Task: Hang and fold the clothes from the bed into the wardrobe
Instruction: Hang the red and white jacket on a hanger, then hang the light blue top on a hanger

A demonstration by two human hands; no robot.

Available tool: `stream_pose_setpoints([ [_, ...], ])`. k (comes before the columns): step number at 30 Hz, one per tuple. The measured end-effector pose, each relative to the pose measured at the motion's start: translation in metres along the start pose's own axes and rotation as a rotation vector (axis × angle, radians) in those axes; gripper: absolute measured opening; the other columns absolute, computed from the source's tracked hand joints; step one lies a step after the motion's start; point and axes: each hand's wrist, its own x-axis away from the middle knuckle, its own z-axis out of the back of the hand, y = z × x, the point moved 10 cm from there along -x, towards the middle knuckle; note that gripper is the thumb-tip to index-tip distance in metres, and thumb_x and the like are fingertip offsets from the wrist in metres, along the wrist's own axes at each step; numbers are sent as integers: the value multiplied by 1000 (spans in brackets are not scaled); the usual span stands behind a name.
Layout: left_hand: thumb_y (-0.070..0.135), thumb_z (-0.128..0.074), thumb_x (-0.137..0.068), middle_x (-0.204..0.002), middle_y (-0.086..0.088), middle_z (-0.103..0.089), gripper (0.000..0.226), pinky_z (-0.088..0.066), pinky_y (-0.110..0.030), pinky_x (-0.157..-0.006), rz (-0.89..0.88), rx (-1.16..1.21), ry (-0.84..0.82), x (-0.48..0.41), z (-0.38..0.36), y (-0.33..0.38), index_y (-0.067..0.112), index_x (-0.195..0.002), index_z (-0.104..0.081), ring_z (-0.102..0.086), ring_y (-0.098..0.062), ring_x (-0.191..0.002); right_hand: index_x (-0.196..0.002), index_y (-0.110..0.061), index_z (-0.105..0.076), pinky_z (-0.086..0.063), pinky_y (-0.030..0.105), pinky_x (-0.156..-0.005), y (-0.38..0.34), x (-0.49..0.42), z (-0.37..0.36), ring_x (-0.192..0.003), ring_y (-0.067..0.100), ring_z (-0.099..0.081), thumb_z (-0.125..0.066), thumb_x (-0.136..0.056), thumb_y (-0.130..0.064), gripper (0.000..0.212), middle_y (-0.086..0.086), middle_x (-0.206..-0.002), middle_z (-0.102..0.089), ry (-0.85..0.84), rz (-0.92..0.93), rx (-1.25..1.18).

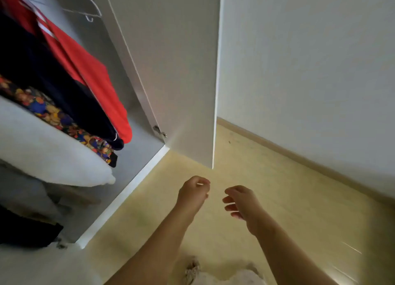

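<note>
The open wardrobe point(147, 162) fills the left of the view. Inside it hang a red garment with white stripes point(89, 75), a dark navy one point(42, 71), a colourful patterned one point(53, 115) and a white one point(42, 152). An empty white hanger point(89, 11) hangs at the top. My left hand point(193, 191) hovers over the floor in front of the wardrobe, fingers curled loosely, holding nothing. My right hand point(241, 205) is beside it, fingers apart and empty. The bed is out of view.
The wardrobe's open door point(181, 71) stands straight ahead, its lower corner just above my hands. A white wall point(310, 60) and skirting board run to the right. Pale yellow floor point(277, 188) lies below. A dark item point(27, 231) sits low in the wardrobe.
</note>
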Motion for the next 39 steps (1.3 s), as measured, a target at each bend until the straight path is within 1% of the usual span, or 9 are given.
stream_pose_setpoints([
  [6, 24, -49, -88, -85, 3, -65, 14, -44, -23, -63, -120, -140, -212, 57, -167, 27, 32, -79, -57, -62, -12, -80, -85, -18, -57, -39, 21, -52, 74, 50, 149, -58, 13, -56, -48, -93, -19, 13, 0, -74, -61, 186, -8, -178],
  [12, 22, -52, -89, -78, 3, -63, 15, -42, -25, -67, -176, -253, -455, 146, -371, 29, 27, -76, -57, -61, -17, -79, -81, -16, -57, -37, 21, -52, 180, 130, 335, -53, 13, -52, -49, -92, -15, 14, 0, -69, -59, 469, -30, -362],
  [14, 20, -53, -90, -80, 2, -61, 16, -41, -24, -63, -201, -298, -524, 176, -431, 29, 26, -76, -56, -59, -17, -74, -80, -16, -56, -37, 22, -53, 216, 156, 382, -54, 13, -52, -49, -92, -15, 14, 0, -69, -59, 541, -56, -415],
  [20, 15, -52, -88, -67, 3, -59, 20, -36, -21, -51, -292, -467, -702, 251, -565, 27, 24, -70, -57, -54, -16, -65, -79, -16, -55, -36, 21, -53, 308, 225, 483, -55, 16, -52, -49, -91, -13, 14, 1, -69, -59, 738, -118, -647],
  [25, 12, -51, -86, -68, 3, -60, 20, -38, -23, -58, -354, -587, -881, 304, -670, 26, 24, -73, -58, -55, -17, -66, -83, -11, -57, -35, 23, -52, 377, 263, 541, -54, 17, -48, -48, -92, -10, 13, 6, -70, -58, 878, -178, -846],
  [31, 6, -49, -87, -70, 4, -57, 22, -40, -11, -48, -365, -627, -1024, 340, -796, 39, 21, -73, -56, -53, -7, -58, -81, -13, -56, -40, 21, -51, 423, 273, 646, -56, 16, -52, -47, -94, -12, 16, 5, -70, -59, 1010, -213, -975],
  [33, 6, -49, -88, -72, 4, -57, 21, -44, -12, -54, -358, -649, -1052, 344, -842, 45, 21, -74, -56, -53, -7, -59, -79, -12, -54, -38, 21, -50, 437, 267, 683, -56, 17, -50, -47, -93, -11, 16, 5, -68, -57, 1038, -230, -999],
  [36, 7, -49, -87, -76, 1, -58, 21, -51, -29, -79, -342, -713, -1078, 345, -907, 49, 21, -73, -56, -56, -10, -65, -83, -12, -55, -36, 18, -44, 455, 257, 732, -56, 16, -48, -47, -93, -11, 13, 6, -72, -56, 1046, -274, -1036],
  [39, 13, -50, -86, -80, 0, -61, 19, -49, -31, -76, -336, -831, -1117, 349, -965, 49, 24, -74, -57, -58, -17, -70, -85, -13, -56, -37, 22, -51, 470, 258, 781, -58, 17, -50, -47, -94, -13, 13, 5, -73, -58, 1077, -324, -1043],
])
